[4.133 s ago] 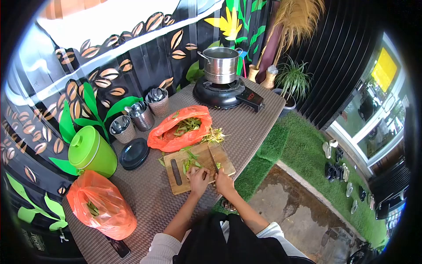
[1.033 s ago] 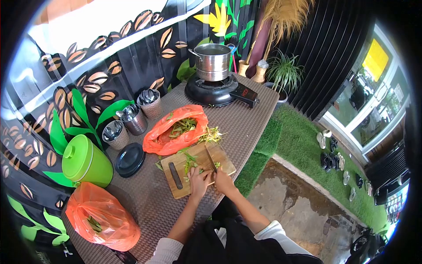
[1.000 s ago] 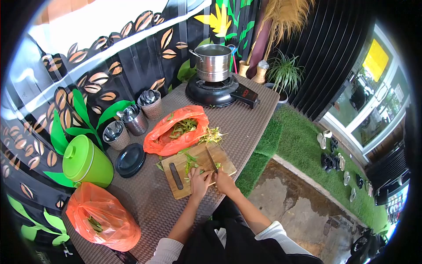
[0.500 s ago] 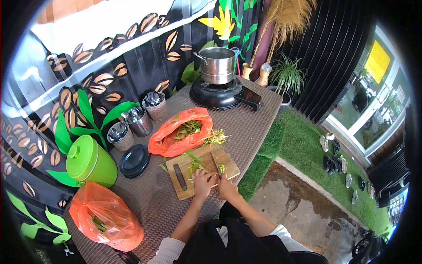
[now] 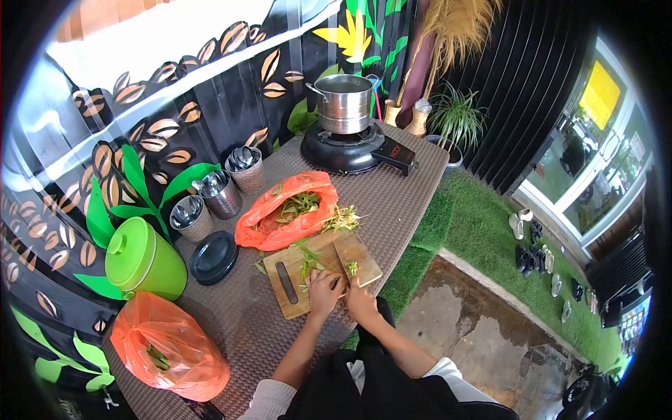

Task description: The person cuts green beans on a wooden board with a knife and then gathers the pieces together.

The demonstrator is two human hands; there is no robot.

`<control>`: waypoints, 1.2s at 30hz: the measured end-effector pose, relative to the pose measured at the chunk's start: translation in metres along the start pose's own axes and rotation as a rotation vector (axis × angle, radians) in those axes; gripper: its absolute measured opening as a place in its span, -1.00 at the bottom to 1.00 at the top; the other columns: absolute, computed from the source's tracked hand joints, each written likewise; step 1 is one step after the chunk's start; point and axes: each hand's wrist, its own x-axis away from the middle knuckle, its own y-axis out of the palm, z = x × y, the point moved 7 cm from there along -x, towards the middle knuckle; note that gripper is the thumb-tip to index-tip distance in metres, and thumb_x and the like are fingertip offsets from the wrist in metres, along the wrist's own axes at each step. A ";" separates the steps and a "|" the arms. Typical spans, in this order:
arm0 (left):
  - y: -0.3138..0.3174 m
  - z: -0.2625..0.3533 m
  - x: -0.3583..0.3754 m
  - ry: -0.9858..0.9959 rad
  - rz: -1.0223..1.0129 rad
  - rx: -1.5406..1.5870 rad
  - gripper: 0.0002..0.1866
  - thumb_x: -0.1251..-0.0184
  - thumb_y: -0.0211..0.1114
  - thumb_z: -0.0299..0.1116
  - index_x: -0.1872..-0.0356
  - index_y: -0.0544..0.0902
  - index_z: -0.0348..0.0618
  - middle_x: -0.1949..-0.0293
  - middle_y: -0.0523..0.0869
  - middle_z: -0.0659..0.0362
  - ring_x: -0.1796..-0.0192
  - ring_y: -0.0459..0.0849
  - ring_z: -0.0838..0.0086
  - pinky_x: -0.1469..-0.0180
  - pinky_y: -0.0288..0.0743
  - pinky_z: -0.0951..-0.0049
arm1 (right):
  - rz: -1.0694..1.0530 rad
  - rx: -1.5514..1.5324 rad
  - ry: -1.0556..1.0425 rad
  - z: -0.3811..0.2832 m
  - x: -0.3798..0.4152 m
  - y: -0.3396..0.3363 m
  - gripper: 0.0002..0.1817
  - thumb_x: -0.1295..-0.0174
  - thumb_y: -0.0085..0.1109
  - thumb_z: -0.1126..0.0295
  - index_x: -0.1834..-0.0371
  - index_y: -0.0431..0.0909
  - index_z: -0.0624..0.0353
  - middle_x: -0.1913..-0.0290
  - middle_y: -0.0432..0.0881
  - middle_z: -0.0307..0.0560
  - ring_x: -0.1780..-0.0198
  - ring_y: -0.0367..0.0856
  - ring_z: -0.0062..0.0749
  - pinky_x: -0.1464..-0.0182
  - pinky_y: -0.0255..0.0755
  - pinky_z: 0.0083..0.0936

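smooth wooden board [image 5: 328, 247] — glossy plastic bag [image 5: 288, 232] — metal pot [image 5: 345, 112]

Slender leafy stalks [image 5: 311, 260]: green.
Rectangular wooden cutting board [image 5: 327, 255]: warm brown.
Open crumpled plastic bag [image 5: 290, 234]: orange-red.
Rectangular table [image 5: 392, 196]: brown, basket-weave pattern.
Cylindrical lidded container [image 5: 143, 259]: lime green.
Corrugated wall [image 5: 227, 129]: black; coppery bean shapes [image 5: 162, 128], green leaf shapes [image 5: 133, 171].

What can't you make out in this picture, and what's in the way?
Head view:
Knife: its handle is covered by the right hand.
Greens: the part in the left hand's grip is covered.
Closed orange bag: most contents are veiled by its plastic.
Dark object beside it: cut off by the bottom edge.
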 end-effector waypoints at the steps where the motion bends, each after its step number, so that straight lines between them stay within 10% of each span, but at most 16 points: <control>1: 0.000 0.001 0.000 0.034 0.001 -0.022 -0.87 -0.08 0.35 -0.29 0.38 0.74 -0.05 0.35 0.66 0.25 0.10 0.46 0.35 -0.06 0.17 0.29 | 0.002 -0.001 0.004 0.001 -0.004 0.002 -0.64 -0.36 -0.12 0.23 0.01 0.23 0.34 0.34 0.60 0.41 0.23 0.61 0.30 0.19 0.50 0.07; 36: 0.000 0.003 0.001 0.051 -0.008 -0.053 -0.88 -0.18 0.27 -0.29 0.33 0.71 -0.02 0.29 0.61 0.27 0.07 0.46 0.34 -0.06 0.14 0.26 | -0.024 -0.065 -0.195 0.014 -0.043 0.000 -0.65 -0.36 -0.12 0.23 0.04 0.24 0.35 0.38 0.58 0.44 0.26 0.61 0.30 0.21 0.50 0.07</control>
